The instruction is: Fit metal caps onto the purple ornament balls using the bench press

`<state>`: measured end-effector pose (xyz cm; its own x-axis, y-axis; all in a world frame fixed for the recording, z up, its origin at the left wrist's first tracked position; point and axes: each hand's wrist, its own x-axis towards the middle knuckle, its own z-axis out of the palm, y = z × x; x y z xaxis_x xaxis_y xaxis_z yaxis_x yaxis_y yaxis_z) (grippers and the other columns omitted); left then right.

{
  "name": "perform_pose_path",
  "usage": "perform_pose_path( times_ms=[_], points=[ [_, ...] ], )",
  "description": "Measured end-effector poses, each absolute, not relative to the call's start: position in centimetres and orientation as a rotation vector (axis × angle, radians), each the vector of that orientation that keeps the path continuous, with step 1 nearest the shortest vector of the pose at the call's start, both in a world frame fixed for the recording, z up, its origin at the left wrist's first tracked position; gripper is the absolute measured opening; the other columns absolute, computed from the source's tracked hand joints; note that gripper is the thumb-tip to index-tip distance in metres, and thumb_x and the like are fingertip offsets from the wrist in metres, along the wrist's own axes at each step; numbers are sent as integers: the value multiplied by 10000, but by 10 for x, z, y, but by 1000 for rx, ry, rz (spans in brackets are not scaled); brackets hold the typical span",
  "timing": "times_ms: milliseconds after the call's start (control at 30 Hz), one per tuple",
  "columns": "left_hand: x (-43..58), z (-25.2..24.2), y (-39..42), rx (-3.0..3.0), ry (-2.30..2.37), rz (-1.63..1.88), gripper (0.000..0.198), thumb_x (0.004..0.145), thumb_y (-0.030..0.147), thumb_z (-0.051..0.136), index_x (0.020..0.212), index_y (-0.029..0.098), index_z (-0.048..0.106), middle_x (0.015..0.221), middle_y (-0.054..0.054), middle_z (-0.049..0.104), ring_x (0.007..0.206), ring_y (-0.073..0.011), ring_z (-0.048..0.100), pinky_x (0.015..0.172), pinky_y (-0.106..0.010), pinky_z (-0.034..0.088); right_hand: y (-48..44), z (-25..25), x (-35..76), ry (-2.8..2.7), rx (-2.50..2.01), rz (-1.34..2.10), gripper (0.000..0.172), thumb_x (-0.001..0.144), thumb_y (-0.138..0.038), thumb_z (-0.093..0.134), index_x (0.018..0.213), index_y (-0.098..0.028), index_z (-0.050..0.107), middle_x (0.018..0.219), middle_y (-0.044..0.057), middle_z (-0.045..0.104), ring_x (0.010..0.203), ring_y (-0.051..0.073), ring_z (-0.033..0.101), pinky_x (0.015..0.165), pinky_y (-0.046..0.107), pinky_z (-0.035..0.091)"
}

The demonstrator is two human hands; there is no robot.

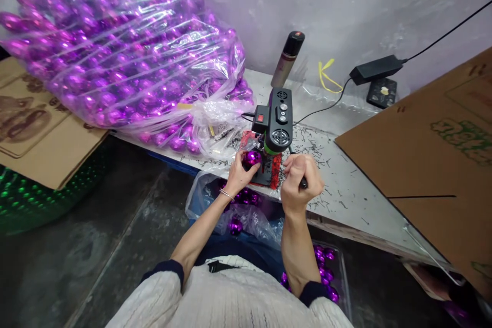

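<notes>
My left hand (239, 174) is closed around a shiny purple ball ornament (252, 158) and holds it under the head of a small black bench press machine (277, 122). My right hand (300, 180) is wrapped in a fist around the machine's black lever handle (303, 182). The machine stands on a red mat (275, 170) at the near edge of the grey workbench (346, 184). Tiny dark metal bits lie scattered around it.
A big clear bag of purple ornaments (123, 51) fills the bench's left side. Another open bag of ornaments (238, 215) sits below the bench by my lap. A spray can (287, 59), power adapter (375, 69) and cardboard sheet (434, 159) lie to the right.
</notes>
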<state>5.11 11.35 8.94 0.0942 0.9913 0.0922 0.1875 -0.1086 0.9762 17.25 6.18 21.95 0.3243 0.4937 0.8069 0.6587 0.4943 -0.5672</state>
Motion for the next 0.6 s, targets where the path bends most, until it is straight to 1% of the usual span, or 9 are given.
perform_pose_path(
  times_ms=[133,233,400,500,600],
  points=[
    [55,85,118,1735,1313,1118,539,816,355,823,1252,207,542,1198,-112,693,1112,-286,681,1009,-462,520,60,217,174,-1347,-1142,-160,282,984,-153,480,713,-222,516,651,-28,554,632,110,579,607,270,443],
    [54,77,118,1861,1289,1146,565,839,419,814,1284,199,545,1216,-125,695,1135,-296,676,1019,-465,515,60,215,175,-1358,-1144,-162,266,982,-159,477,731,-222,537,665,-25,567,646,116,593,622,275,455],
    [49,65,120,2091,1100,1182,666,902,530,723,1428,187,505,1330,-180,666,1248,-329,637,1072,-510,481,59,212,176,-1366,-1123,-164,262,975,-141,476,734,-225,537,677,-23,582,654,119,595,635,280,458],
    [46,66,124,2146,983,1160,659,924,552,680,1443,182,512,1364,-197,649,1288,-337,615,1089,-526,469,57,211,176,-1379,-1133,-170,264,976,-141,472,735,-228,537,675,-15,591,662,130,602,643,293,460],
    [45,69,127,2128,951,1091,665,913,545,697,1448,194,519,1393,-194,634,1310,-340,602,1104,-532,464,56,211,177,-1392,-1155,-166,260,978,-160,466,742,-230,549,669,-8,595,663,142,611,645,306,467]
  ],
)
